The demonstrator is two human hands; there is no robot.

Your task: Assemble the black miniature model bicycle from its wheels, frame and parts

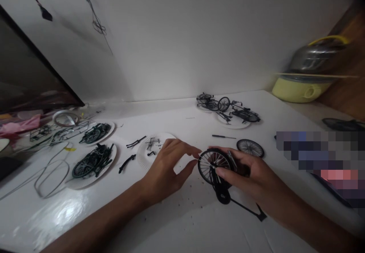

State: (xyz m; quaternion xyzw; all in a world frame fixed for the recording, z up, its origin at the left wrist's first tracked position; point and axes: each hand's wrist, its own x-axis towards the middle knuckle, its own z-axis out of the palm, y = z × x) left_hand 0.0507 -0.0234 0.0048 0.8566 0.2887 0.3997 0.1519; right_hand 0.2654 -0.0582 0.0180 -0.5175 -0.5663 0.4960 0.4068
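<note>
My right hand (249,169) grips a black model bicycle (222,192), its thumb pressed by the hub of the spoked wheel (216,165). A chain cover and a long thin frame bar hang below that wheel, slanting down to the right. My left hand (168,165) reaches in from the left, thumb and forefinger nearly together at the wheel's rim. A thin pale rod (205,162) seems to run from those fingertips towards the hub. Behind my right hand a loose spoked wheel (251,148) lies on the table, with a slim dark screwdriver (224,136) beside it.
Paper plates (104,171) at left bear dark bicycle parts. A middle plate (141,158) with small parts is partly behind my left hand; two black fork-like pieces (127,163) lie beside it. More model bicycles (242,114) stand at the back. A yellow-green pot (302,87) is at far right.
</note>
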